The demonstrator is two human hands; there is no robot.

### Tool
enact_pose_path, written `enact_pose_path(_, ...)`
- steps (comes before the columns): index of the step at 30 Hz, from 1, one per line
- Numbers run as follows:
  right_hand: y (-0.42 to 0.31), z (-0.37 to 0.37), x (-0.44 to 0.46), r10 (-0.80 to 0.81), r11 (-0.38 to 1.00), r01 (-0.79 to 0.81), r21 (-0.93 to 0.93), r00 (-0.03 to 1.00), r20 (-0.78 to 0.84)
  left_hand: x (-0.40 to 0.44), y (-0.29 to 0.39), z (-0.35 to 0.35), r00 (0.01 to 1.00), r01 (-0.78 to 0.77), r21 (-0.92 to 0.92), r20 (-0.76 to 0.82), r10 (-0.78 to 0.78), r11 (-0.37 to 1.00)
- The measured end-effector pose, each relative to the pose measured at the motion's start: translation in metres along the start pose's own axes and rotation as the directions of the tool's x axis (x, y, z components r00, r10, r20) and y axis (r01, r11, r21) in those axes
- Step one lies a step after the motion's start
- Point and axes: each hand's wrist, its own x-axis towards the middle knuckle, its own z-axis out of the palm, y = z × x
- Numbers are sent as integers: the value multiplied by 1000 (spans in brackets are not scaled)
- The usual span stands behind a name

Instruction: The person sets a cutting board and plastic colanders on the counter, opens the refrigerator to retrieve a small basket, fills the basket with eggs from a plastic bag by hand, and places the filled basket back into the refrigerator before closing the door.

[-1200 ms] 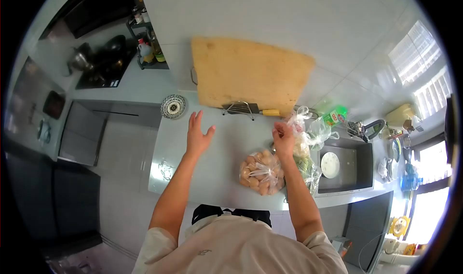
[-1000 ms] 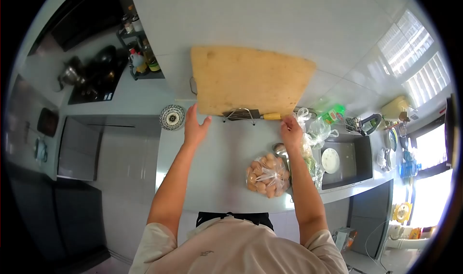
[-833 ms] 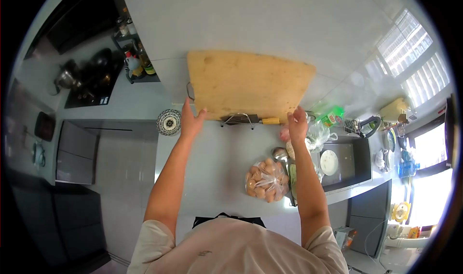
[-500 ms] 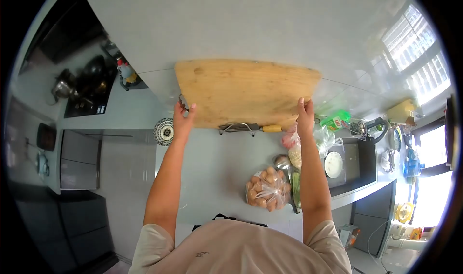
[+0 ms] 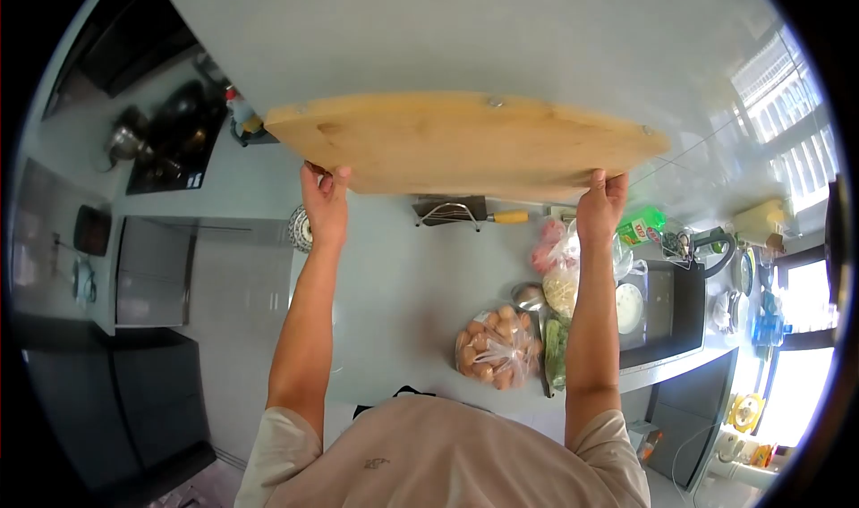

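A large wooden cutting board is held up in front of the wall, tilted so that its upper edge shows. My left hand is closed on its lower left corner, thumb on the near face. At the lower right corner my right hand grips the board in the same way. Below the board, a cleaver with a yellow wooden handle lies on the counter beside a wire rack. A patterned bowl stands under my left hand, partly hidden by it.
On the counter sit a bag of eggs, green vegetables, a metal ladle and bagged food. The sink with a white plate is at right. A black stove is at left.
The cutting board has come up and nearer, its top tilting toward me, and looks wider. Both my hands have risen with it and moved farther apart, still gripping its corners.
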Motion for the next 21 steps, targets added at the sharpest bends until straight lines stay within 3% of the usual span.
enact_pose_path(6, -53, 46, -33, -61, 994, 56, 90, 997, 44, -39, 77, -56, 982, -165, 70, -82, 171, 984)
enact_pose_path(11, -82, 86, -94, 47, 999, -49, 20, 996, 78, -84, 120, -130, 938, -249, 145, -209, 275, 958)
enact_pose_path(14, -95, 101, -150, 217, 967, -204, -155, 974, 72, -112, 129, -183, 937, -126, 178, -302, 176, 976)
enact_pose_path(19, -71, 117, -260, 439, 894, -436, -107, 898, 10, -154, 108, -279, 955, 59, 299, -296, 34, 953)
enact_pose_path(21, -56, 117, -305, 520, 843, -522, -129, 853, -49, -175, 93, -313, 957, 179, 492, -289, -34, 852)
